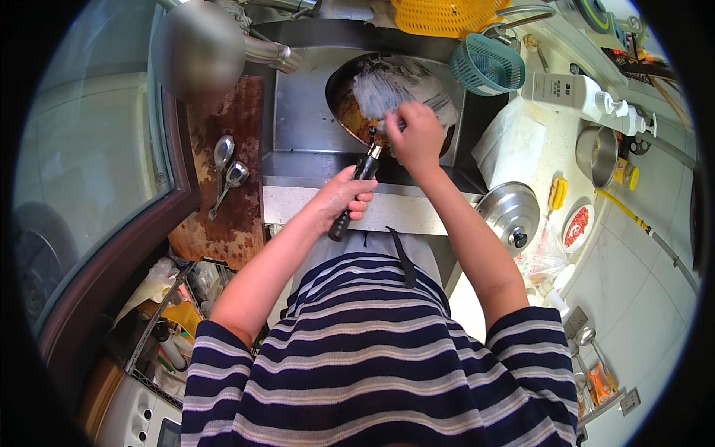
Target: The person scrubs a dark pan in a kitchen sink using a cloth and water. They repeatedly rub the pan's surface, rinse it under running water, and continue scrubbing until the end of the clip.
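Note:
A dark frying pan (349, 112) with brown stains on its surface lies tilted in a steel sink (307, 112). Whitish suds or a thin pale film cover much of the pan. Around its black handle (366, 167), near the sink's front edge, my left hand (349, 195) is closed. My right hand (414, 134) is bent over the pan close to where the handle joins it, with the fingers curled. Something dark shows at its fingertips, but the fingers hide what it is.
Two metal spoons (224, 151) rest on a worn wooden board (240, 234) at the left. A teal basket (489, 81) hangs over the sink's right corner. Right of the sink are a white cloth (511, 142), a pot lid (505, 215), a yellow sponge (557, 193) and a pump bottle (558, 92).

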`<state>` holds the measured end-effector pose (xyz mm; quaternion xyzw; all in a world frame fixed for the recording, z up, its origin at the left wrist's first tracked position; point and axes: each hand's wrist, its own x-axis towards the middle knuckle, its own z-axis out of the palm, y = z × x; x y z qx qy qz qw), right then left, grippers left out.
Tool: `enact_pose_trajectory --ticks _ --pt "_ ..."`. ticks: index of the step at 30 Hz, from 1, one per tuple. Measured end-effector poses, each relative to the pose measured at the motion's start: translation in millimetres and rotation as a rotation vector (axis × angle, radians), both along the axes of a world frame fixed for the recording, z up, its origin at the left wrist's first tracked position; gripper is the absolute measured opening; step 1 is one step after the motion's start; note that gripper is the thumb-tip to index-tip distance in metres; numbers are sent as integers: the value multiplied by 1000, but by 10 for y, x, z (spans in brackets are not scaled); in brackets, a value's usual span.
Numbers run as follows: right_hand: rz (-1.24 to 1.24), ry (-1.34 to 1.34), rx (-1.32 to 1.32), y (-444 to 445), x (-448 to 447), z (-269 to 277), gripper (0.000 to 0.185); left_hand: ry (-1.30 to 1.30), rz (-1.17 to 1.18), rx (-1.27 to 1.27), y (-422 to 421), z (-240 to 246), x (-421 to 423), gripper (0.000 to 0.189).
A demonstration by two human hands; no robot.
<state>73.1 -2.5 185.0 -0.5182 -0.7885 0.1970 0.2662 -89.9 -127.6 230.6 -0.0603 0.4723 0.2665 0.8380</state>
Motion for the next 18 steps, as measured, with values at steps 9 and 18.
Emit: enact_pose_trajectory --ticks 9,18 --pt "-214 -135 137 717 -637 -182 21 168 210 -12 152 94 325 16" --pt "-186 -29 18 751 -458 -268 25 71 277 8 149 10 314 21"
